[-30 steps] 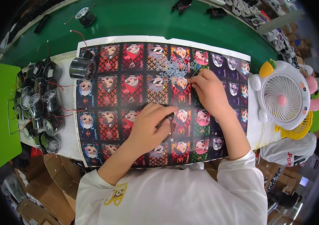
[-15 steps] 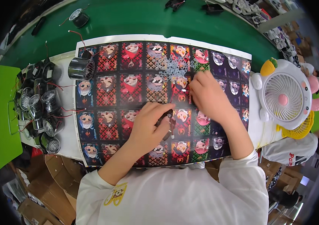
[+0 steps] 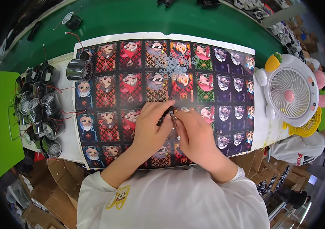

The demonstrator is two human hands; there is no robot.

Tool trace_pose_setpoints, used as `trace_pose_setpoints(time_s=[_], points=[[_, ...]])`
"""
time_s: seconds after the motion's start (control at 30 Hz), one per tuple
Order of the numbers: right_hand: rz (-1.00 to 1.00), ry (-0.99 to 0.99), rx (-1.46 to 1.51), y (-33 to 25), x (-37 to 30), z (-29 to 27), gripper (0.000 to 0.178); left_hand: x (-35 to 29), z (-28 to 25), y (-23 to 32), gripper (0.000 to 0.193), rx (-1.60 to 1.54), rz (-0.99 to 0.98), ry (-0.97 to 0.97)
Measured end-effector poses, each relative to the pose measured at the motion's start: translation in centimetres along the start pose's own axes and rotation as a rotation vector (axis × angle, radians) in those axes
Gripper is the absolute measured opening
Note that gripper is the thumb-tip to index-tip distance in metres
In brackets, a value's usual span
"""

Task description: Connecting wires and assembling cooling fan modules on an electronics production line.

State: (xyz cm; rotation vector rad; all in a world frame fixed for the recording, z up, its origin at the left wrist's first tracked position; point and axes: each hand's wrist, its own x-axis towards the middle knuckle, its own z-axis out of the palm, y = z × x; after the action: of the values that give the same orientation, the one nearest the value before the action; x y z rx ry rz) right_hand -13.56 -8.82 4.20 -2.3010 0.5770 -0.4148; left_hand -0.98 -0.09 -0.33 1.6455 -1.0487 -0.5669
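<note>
Near the middle of the printed sheet (image 3: pixel 109 137), my left hand (image 3: pixel 150 124) is closed around a small black part (image 3: pixel 164 115), mostly hidden by the fingers. A thin wire lead with a small white connector (image 3: pixel 178 137) hangs below it. My right hand (image 3: pixel 195 131) meets it from the right, thumb and fingers pinched at the part's edge; whatever they hold is too small to make out. Beyond both hands lies a loose pile of small translucent rings (image 3: pixel 176 66) on the sheet.
At the left stand several clustered black cylindrical motor units with wires (image 3: pixel 34 108). A single dark, clear-walled cylinder (image 3: pixel 79 70) rests on the sheet's left edge. A white animal-shaped fan (image 3: pixel 290 93) stands right, a yellow basket (image 3: pixel 307 124) beside it. Another unit (image 3: pixel 72 21) lies on the green surface (image 3: pixel 124 21).
My right hand has come back from beside the ring pile to the black part in my left hand. The left hand stays nearly in place. The whole view has shifted slightly.
</note>
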Motion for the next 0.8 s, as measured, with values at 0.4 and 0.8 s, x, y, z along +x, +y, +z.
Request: trace_pose_setpoints(time_s=[0.4, 0.8], points=[[-0.049, 0.064, -0.002, 1.7, 2.1, -0.8, 0.016, 0.3, 0.3, 0.0, 0.028, 0.039, 0.011, 0.059], [-0.132, -0.254, -0.019, 3.2, 4.0, -3.7, 0.012, 0.5, 0.0, 0.1, 0.026, 0.016, -0.051, 0.012]])
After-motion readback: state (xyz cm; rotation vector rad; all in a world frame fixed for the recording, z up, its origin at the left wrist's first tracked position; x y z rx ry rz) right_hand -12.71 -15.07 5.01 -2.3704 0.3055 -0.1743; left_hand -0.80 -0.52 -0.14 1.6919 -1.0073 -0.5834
